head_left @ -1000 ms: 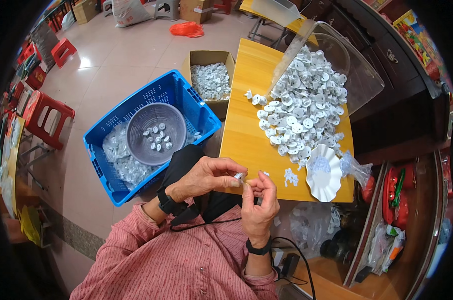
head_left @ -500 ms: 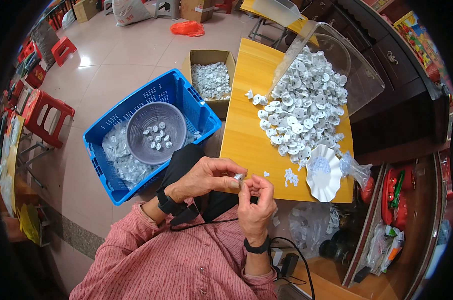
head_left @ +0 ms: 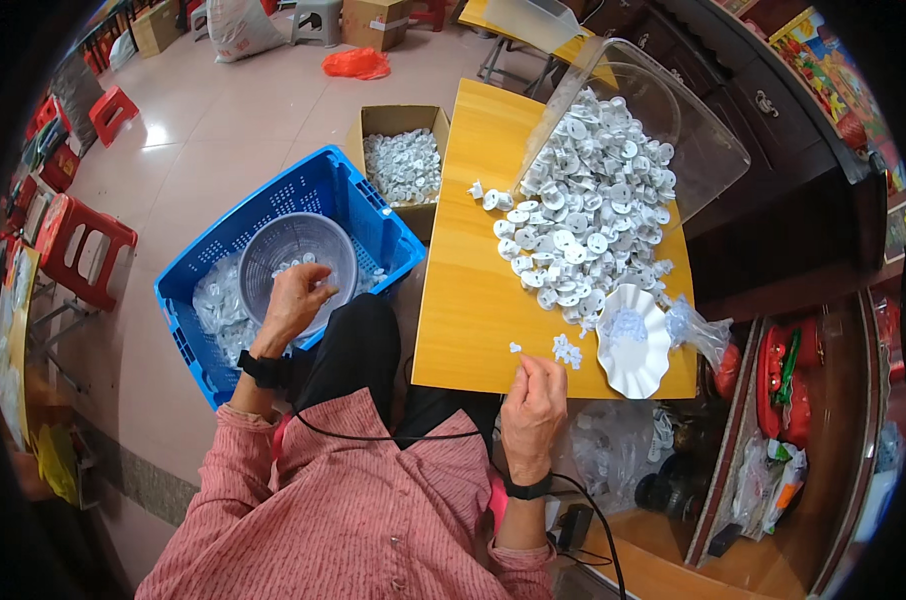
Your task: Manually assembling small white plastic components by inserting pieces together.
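Observation:
My left hand (head_left: pixel 295 305) hangs over a grey perforated basket (head_left: pixel 345 250), fingers bent and apart, with nothing seen between them. Several white round parts (head_left: pixel 285 266) lie in the basket, partly hidden by that hand. At the table's front edge my right hand (head_left: pixel 535 415) is closed, thumb and fingers drawn together; whether they hold anything is too small to tell. Just beyond its fingertips lies one small translucent piece (head_left: pixel 516 348). A little heap of similar pieces (head_left: pixel 567 351) is to its right.
White round parts (head_left: pixel 598 220) are piled on the yellow table (head_left: pixel 448 290), spilling from a clear bin (head_left: pixel 708 150). A fluted white dish (head_left: pixel 638 370) holds tiny pieces. The basket sits in a blue crate (head_left: pixel 403 250) with bagged parts. Behind stands a cardboard box (head_left: pixel 431 118) of parts.
My hands have parted from the small white part they both worked on. The left moved left over the basket; the right moved slightly right to the table edge. The view shifted a little.

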Demonstrator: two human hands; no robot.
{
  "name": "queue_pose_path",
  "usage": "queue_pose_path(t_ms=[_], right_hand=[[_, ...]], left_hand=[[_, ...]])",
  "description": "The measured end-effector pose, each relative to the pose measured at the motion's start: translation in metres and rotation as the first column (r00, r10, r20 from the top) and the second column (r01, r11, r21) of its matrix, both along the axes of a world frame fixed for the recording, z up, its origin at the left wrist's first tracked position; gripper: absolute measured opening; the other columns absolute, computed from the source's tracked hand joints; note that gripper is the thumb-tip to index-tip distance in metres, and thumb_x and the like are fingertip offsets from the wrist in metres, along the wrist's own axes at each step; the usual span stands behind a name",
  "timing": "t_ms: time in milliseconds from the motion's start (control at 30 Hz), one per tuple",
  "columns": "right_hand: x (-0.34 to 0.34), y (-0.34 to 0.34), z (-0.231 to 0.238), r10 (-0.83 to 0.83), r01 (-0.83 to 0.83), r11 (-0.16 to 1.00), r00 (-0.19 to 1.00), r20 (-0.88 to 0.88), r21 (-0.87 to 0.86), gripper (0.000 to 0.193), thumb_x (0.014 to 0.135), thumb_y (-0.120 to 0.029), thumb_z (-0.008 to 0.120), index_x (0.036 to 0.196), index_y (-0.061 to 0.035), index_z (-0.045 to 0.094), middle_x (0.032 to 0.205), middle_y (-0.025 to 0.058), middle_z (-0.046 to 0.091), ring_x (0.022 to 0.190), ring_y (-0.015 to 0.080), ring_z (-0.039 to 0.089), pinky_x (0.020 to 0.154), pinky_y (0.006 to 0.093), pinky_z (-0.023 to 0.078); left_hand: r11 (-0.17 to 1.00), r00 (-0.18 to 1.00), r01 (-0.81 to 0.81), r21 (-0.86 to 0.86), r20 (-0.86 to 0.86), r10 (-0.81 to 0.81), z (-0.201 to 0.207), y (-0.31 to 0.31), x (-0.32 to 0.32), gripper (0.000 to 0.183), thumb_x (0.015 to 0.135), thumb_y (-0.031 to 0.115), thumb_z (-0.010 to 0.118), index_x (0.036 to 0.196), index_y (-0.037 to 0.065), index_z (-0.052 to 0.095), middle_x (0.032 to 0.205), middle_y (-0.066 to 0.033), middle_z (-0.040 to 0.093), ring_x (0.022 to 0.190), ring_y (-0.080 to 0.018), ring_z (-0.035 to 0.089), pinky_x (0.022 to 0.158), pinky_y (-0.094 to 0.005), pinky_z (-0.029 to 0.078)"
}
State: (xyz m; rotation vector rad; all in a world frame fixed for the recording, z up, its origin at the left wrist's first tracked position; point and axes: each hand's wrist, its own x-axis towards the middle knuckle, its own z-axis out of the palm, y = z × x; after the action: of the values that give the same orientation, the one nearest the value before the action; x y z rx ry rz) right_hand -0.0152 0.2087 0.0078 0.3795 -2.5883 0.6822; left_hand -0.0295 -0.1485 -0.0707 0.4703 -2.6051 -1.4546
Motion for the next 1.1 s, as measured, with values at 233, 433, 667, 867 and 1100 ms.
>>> queue_pose_path(t_ms=[233, 433, 667, 867, 1100], right_hand=[[-0.006, -0.002, -0.001, 0.020, -0.021, 0.994, 1.000, 0.015, 0.107, 0.014, 0.088, -0.001, 0.066, 0.101, -0.0007, 0.068, 0.102, 0.0133, 0.060, 0.095, 0.0325, 0.059, 0.083, 0.0418, 0.049], [-0.008, 0.001, -0.007, -0.008, 0.007, 0.998, 1.000, 0.025, 0.057, 0.013, 0.087, -0.004, 0.068, 0.100, -0.0025, 0.067, 0.103, 0.0106, 0.061, 0.097, 0.0316, 0.059, 0.084, 0.0430, 0.048], [-0.008, 0.003, -0.003, -0.001, 0.002, 1.000, 0.999, 0.047, -0.023, 0.010, 0.088, 0.000, 0.063, 0.098, 0.0013, 0.063, 0.104, 0.0161, 0.061, 0.099, 0.0351, 0.059, 0.088, 0.0447, 0.047], [-0.010, 0.016, -0.017, -0.047, 0.050, 0.996, 0.998, 0.034, -0.073, 0.015, 0.088, 0.001, 0.064, 0.102, 0.0035, 0.060, 0.106, 0.0164, 0.059, 0.100, 0.0360, 0.058, 0.087, 0.0460, 0.048], [-0.002, 0.012, -0.004, 0.009, -0.010, 1.000, 1.000, 0.012, 0.019, 0.011, 0.087, 0.001, 0.064, 0.097, 0.0019, 0.060, 0.102, 0.0153, 0.057, 0.096, 0.0360, 0.057, 0.083, 0.0458, 0.047]], left_hand=[[0.957, 0.981, 0.052, -0.284, -0.163, -0.101, 0.023, 0.027, -0.036, 0.031, 0.082, 0.022, 0.076, 0.098, -0.004, 0.072, 0.091, -0.0224, 0.067, 0.082, -0.0389, 0.065, 0.073, -0.0449, 0.051], [0.961, 0.836, 0.202, -0.190, -0.477, -0.270, 0.070, 0.090, -0.107, 0.026, 0.085, 0.008, 0.067, 0.108, -0.003, 0.068, 0.107, -0.0234, 0.065, 0.097, -0.0403, 0.064, 0.086, -0.0449, 0.052], [0.868, 0.737, 0.267, -0.418, -0.492, -0.463, 0.052, 0.112, -0.177, 0.037, 0.087, 0.004, 0.065, 0.123, 0.002, 0.062, 0.126, -0.0228, 0.059, 0.117, -0.0412, 0.056, 0.099, -0.0449, 0.048], [0.862, 0.780, 0.343, -0.374, -0.398, -0.483, 0.059, 0.114, -0.173, 0.018, 0.082, 0.003, 0.067, 0.099, 0.000, 0.070, 0.105, -0.0178, 0.065, 0.097, -0.0356, 0.063, 0.086, -0.0423, 0.052], [0.839, 0.723, 0.366, -0.403, -0.445, -0.529, 0.055, 0.116, -0.134, 0.008, 0.080, 0.002, 0.069, 0.088, 0.000, 0.070, 0.094, -0.0158, 0.067, 0.092, -0.0347, 0.064, 0.082, -0.0414, 0.053]])
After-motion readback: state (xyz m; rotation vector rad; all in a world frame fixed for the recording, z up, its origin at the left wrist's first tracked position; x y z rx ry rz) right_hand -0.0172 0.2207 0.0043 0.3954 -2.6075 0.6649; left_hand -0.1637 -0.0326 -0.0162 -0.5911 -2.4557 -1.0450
